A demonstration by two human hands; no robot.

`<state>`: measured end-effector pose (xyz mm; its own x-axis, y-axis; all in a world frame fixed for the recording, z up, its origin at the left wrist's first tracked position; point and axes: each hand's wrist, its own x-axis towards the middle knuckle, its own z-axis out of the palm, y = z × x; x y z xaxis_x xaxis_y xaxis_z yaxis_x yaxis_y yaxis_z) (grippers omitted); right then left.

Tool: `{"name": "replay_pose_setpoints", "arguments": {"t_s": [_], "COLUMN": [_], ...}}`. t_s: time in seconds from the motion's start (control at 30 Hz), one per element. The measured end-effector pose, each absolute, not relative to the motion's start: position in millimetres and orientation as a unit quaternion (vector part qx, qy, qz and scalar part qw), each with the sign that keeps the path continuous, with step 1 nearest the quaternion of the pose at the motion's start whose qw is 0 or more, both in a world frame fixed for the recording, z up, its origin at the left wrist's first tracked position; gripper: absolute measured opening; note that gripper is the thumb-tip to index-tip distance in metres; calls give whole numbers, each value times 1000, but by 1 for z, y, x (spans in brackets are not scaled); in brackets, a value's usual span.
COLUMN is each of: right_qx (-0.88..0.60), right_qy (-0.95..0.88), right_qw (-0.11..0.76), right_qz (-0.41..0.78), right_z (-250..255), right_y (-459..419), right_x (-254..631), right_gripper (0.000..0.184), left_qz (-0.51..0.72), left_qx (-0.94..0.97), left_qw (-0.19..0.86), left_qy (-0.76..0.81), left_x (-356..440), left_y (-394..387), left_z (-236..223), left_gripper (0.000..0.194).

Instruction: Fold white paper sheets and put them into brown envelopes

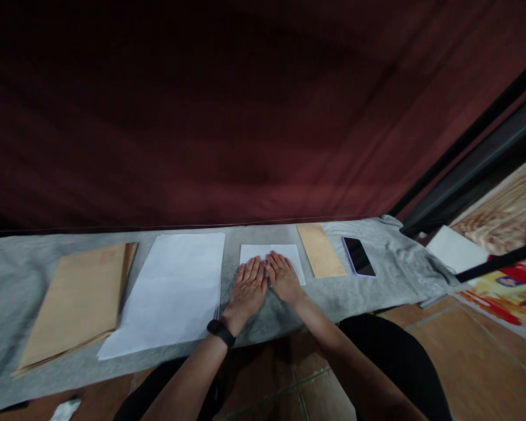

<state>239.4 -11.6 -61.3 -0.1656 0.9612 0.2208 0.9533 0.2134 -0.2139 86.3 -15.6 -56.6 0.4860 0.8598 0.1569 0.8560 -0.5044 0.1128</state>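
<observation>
A small white sheet of paper (293,252) lies on the grey cloth in front of me, with what looks like a crease or seam down its middle. My left hand (249,287) rests flat on its left part, fingers stretched out. On the right part lies my right hand (283,277), also flat, its fingertips close to those of the left. The paper under both palms is hidden. Just right of the sheet is a brown envelope (321,251). To the left sits a stack of larger white paper (175,292).
A thick pile of large brown envelopes (76,298) is at the far left of the grey cloth (390,263). A phone (359,257) with a purple edge lies right of the small envelope. A dark red curtain (245,117) hangs behind. Black bars (473,152) slant across the right side.
</observation>
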Motion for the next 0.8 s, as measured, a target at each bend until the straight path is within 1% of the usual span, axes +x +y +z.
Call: {"name": "replay_pose_setpoints", "arguments": {"t_s": [0.2,0.47,0.6,0.7,0.8], "right_qx": [-675,-713,-711,-711,-715], "right_qy": [-728,-692,-693,-693,-689], "right_qw": [119,112,112,113,112], "right_qz": [-19,-33,-39,-40,-40], "right_z": [-68,-75,-76,-75,-75], "right_y": [5,12,11,11,11], "right_x": [261,270,269,269,269], "right_gripper": [51,55,55,55,55], "left_qz": [102,140,177,163,146], "left_qx": [847,784,811,840,836], "left_qw": [-8,-36,-4,41,55], "left_qy": [522,604,558,516,525], "left_x": [89,91,108,125,130], "left_y": [-11,13,22,24,27], "left_z": [-64,-61,-58,-59,-62], "left_gripper": [57,58,56,55,55]}}
